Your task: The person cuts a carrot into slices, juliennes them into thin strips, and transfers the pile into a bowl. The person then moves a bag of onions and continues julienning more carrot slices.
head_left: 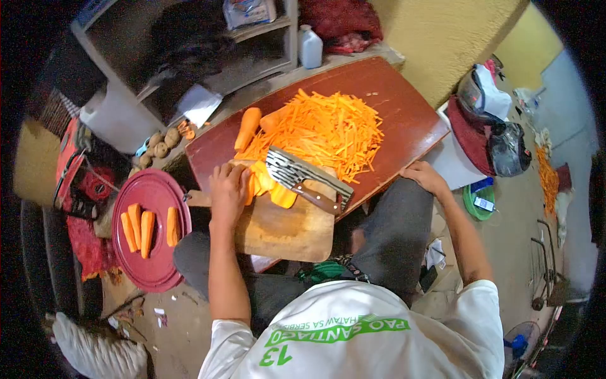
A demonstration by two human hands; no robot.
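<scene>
My left hand (227, 188) has its fingers bent and together against flat carrot slices (268, 184) on the wooden cutting board (284, 230). A cleaver (309, 180) with a brown handle lies across the board's upper right part, and neither hand touches it. My right hand (426, 177) is by my knee, its fingers closed at the edge of the red table (404, 117). Behind the board is a large heap of carrot strips (334, 129). A whole peeled carrot (248, 128) lies at the heap's left side.
On the left, a round red tray (183, 252) holds several carrot pieces (146, 234). Brown root vegetables (161, 150) lie behind it. A white bottle (310, 47) stands beside the shelf (265, 28). Right of the table are a green basin (478, 208) and helmets (507, 148).
</scene>
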